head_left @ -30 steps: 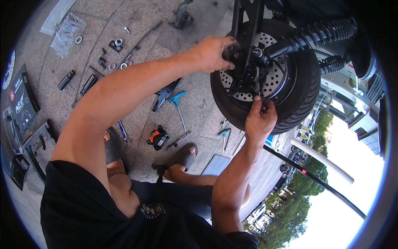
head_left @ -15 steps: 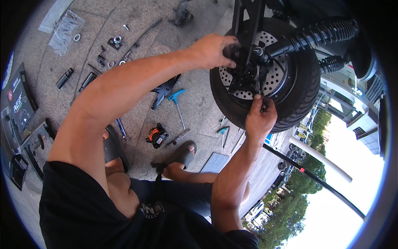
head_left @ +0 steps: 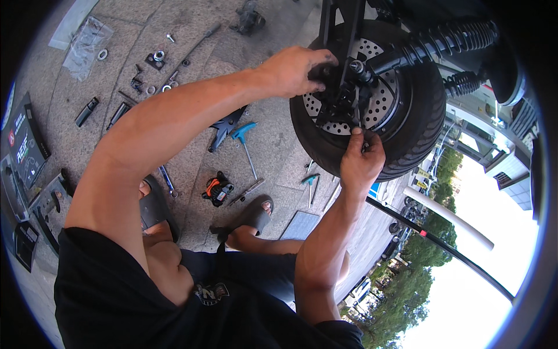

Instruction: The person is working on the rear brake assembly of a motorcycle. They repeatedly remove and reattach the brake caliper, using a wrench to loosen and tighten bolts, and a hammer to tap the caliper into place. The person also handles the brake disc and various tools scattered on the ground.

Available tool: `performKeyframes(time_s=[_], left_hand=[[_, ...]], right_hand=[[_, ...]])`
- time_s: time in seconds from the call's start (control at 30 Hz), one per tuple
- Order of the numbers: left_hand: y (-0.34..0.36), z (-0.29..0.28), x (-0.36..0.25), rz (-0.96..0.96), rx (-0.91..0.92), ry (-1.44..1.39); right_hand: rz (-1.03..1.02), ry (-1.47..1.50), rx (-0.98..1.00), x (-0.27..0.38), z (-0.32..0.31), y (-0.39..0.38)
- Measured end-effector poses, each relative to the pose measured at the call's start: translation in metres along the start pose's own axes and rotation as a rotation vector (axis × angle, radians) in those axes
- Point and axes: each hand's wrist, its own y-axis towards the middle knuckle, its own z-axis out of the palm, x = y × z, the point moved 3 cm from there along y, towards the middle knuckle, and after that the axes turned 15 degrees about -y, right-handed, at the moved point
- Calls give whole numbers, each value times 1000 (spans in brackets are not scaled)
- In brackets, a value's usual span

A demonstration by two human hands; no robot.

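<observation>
A wheel with a black tire (head_left: 427,125) and a drilled brake disc (head_left: 381,104) stands at the upper right. My left hand (head_left: 296,71) is closed around a black brake caliper (head_left: 337,104) beside the disc, with thumb and fingers curled onto its left side; the fingertips are partly hidden. Just below the caliper, my right hand (head_left: 363,158) pinches something thin in front of the disc's lower edge. What it holds is mostly hidden by the fingers. A black shock absorber (head_left: 442,46) with a coil spring reaches to the right above the wheel.
On the paving lie blue T-handle hex keys (head_left: 246,142), an orange-and-black caliper (head_left: 217,189), a wrench (head_left: 168,181), a black bracket (head_left: 226,127) and several small parts. A plastic bag (head_left: 87,49) and a black box (head_left: 26,142) lie at the left. My sandaled foot (head_left: 256,218) is near the tools.
Both hands keep their hold at the wheel. The whole view has shifted slightly, and the wheel and hands appear a little further left and up.
</observation>
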Motion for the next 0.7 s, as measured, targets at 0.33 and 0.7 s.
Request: performKeyframes(time_s=[0.33, 0.7], left_hand=[[-6, 10, -12, -283, -63, -148], [-5, 14, -24, -310, -178, -122]], right_hand=[[10, -7, 10, -2, 0, 1], [7, -4, -5, -2, 1, 1]])
